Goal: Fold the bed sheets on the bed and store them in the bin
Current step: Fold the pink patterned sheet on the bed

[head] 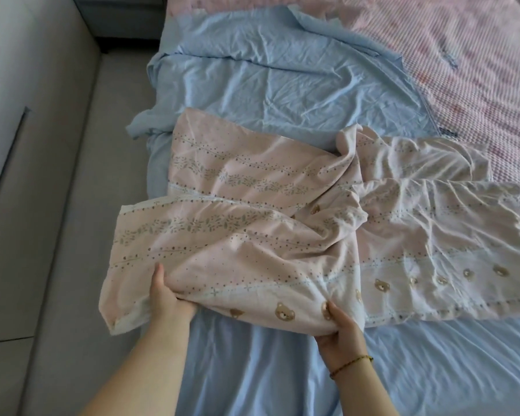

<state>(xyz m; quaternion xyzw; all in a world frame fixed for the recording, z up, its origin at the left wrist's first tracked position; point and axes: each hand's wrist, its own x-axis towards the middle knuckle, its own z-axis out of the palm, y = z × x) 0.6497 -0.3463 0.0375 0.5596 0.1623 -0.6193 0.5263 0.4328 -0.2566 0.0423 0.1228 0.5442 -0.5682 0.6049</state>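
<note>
1. Fingers of both hands are closed on the near edge of the pink patterned sheet [237, 235]: the left hand [168, 298] has its thumb on top and the other fingers tucked under the fabric, and the right hand [342, 325] pinches a bunched fold the same way, thumb above.
2. Blue sheet [267, 79], the largest cloth, lies spread and wrinkled over the bed, running from the far end down to the near edge between the person's forearms.
3. Pink textured blanket [463, 70] covers the far right of the bed; its pattern looks blurred, so the weave is hard to tell.
4. Pink patterned sheet lies crumpled across the blue one, its left corner hanging past the bed's side over the grey floor [42, 205].
5. Bear prints [284, 310] sit between the two hands.
6. Beaded bracelet [351, 363] circles the right wrist.
</note>
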